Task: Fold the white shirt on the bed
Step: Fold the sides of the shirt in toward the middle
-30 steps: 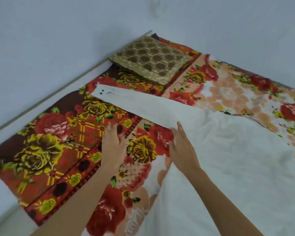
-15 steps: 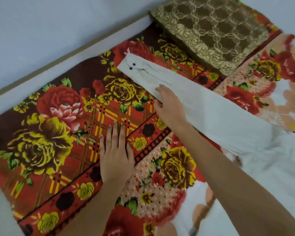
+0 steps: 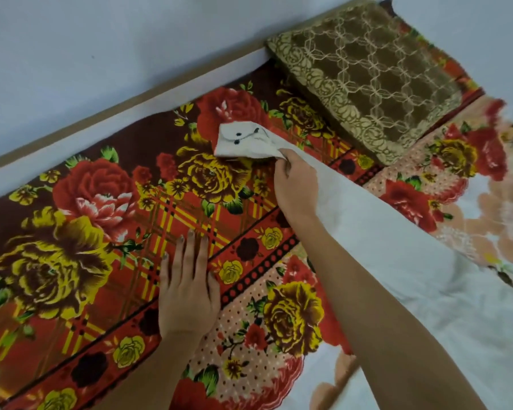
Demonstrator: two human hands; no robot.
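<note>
Since the earlier frame, the buttoned cuff (image 3: 243,142) of the long-sleeved white cloth shirt (image 3: 412,261) has been pinched and lifted by the right hand (image 3: 296,184). The left hand (image 3: 187,294) is laid flat, empty, on the red floral bedspread (image 3: 86,187) nearby. Folding is judged barely begun, with the sleeve outstretched.
</note>
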